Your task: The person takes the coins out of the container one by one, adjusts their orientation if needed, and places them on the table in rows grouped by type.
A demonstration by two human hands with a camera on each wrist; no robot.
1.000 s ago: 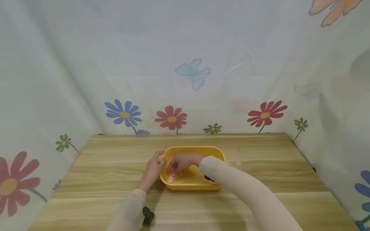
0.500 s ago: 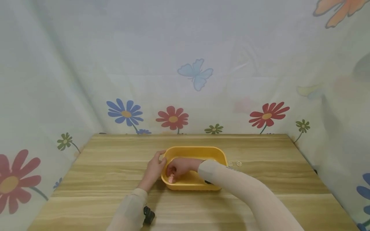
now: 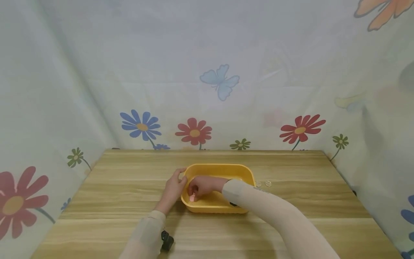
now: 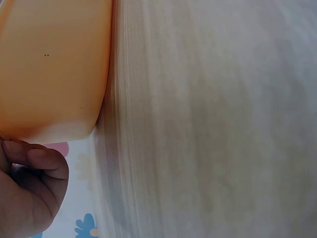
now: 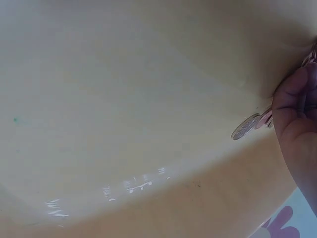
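A yellow plastic tray (image 3: 220,167) sits in the middle of the wooden table. My left hand (image 3: 179,178) grips the tray's left rim, thumb on top; in the left wrist view the thumb (image 4: 34,183) lies against the tray's outer wall (image 4: 49,64). My right hand (image 3: 194,193) reaches into the tray's left end with curled fingers. It pinches small flat discs: a pink disc (image 3: 192,198) shows under the fingertips. The right wrist view shows a silvery disc (image 5: 246,127) and a pink one (image 5: 265,119) held by the fingers (image 5: 294,114) just above the tray floor (image 5: 124,99).
Two small clear round pieces (image 3: 258,184) (image 3: 268,183) lie on the table just right of the tray. A dark item (image 3: 233,204) shows in the tray under my right sleeve. Flowered cloth walls close in the table (image 3: 291,216) at the back and sides.
A pink disc that lay on the tray floor near the front left corner is now between my right fingers, which have curled tighter. My left hand has kept its hold on the rim.
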